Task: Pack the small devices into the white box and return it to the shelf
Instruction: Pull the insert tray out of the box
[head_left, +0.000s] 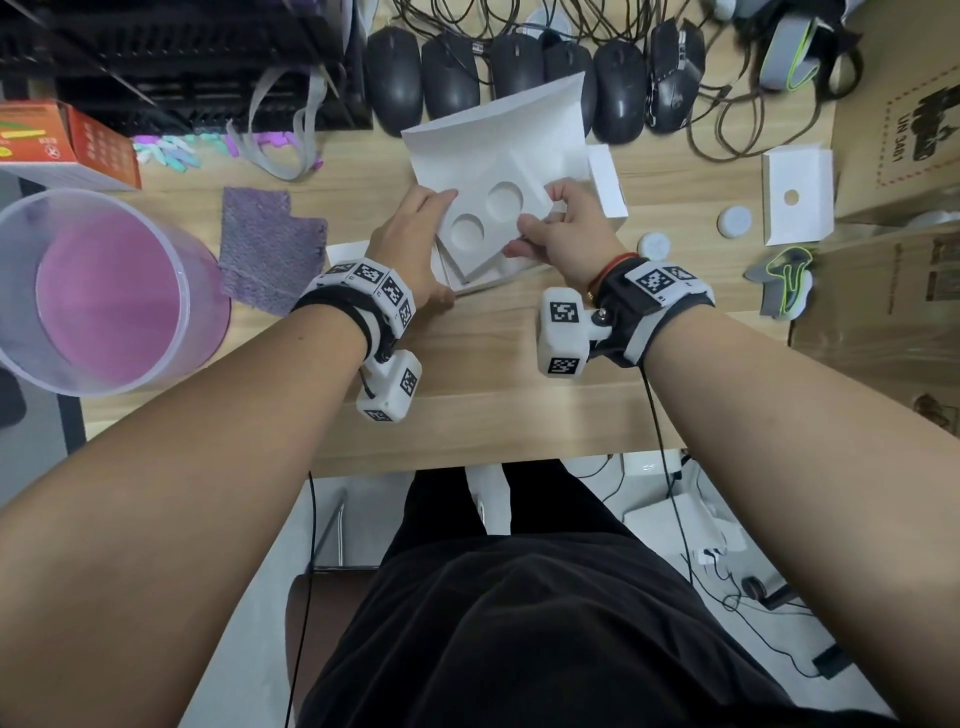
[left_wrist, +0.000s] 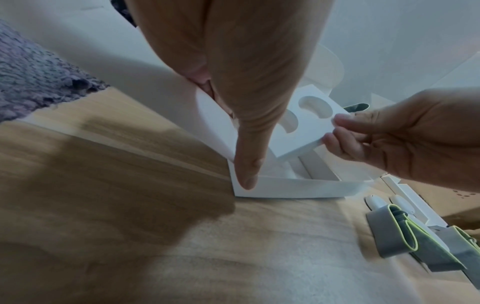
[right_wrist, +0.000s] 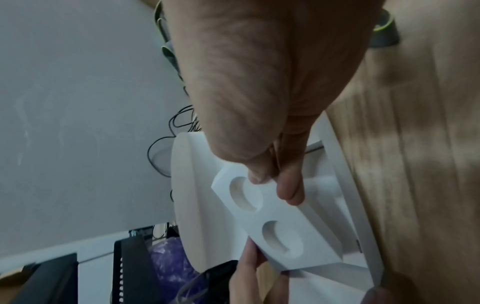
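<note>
Broadly, a wooden table (head_left: 493, 374) carries everything. At its left edge stands a clear tub (head_left: 98, 291) with a pink bottom, and a purple cloth (head_left: 270, 249) lies beside it. A row of black mice (head_left: 519, 78) lines the far side. Centre, the white box (head_left: 483, 140) sits open on the table, lid raised towards the mice. The left hand (head_left: 410, 244) steadies the box's left side, thumb down on the near corner and fingers (head_left: 441, 197) along the wall; how tightly they curl cannot be told. The right hand (head_left: 566, 228) pinches a white insert (head_left: 488, 223) with two round empty wells, thumb and fingers (right_wrist: 291, 185) clamped on its edge, tilted over the box. Right of that hand, two small round white devices (head_left: 735, 221) lie on the table, near each other, outside the box.
</note>
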